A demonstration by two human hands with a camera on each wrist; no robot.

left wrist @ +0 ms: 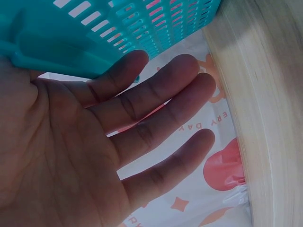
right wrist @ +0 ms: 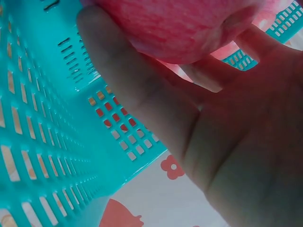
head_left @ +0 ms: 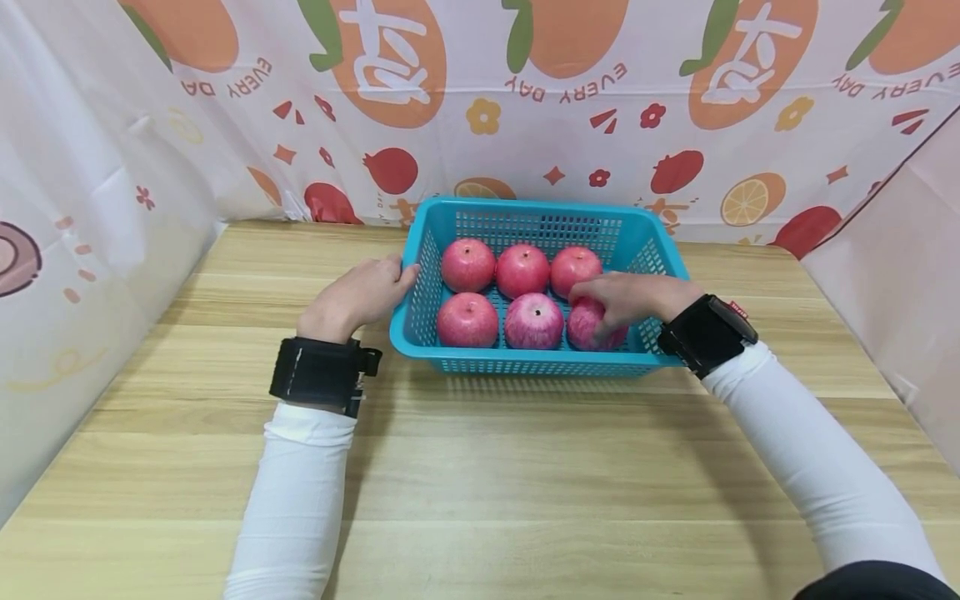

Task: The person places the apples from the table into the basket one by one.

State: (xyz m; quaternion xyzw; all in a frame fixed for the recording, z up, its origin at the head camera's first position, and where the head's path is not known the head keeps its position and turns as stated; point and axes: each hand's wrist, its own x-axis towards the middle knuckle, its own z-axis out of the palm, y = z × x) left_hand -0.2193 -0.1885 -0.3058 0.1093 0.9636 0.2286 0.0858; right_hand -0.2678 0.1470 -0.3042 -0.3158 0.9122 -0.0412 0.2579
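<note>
A blue-green plastic basket (head_left: 542, 353) stands at the back of the table with two rows of red apples (head_left: 522, 271) in it. At its left end, my left hand (head_left: 360, 296) holds the rim, the thumb over the edge and the other fingers outside, extended and spread in the left wrist view. My right hand (head_left: 633, 296) reaches in over the right end and grips the front-right apple (right wrist: 184, 28), thumb on one side and fingers on the other. Beside it in the front row sit a paler, streaked apple (head_left: 534, 322) and another red apple (head_left: 467, 320).
The wooden table (head_left: 525, 483) extends in front of the basket. A white cloth printed with fruit (head_left: 585, 142) hangs close behind it. More pale cloth (head_left: 82, 208) rises on the left, and a pale panel (head_left: 900, 275) borders the right side.
</note>
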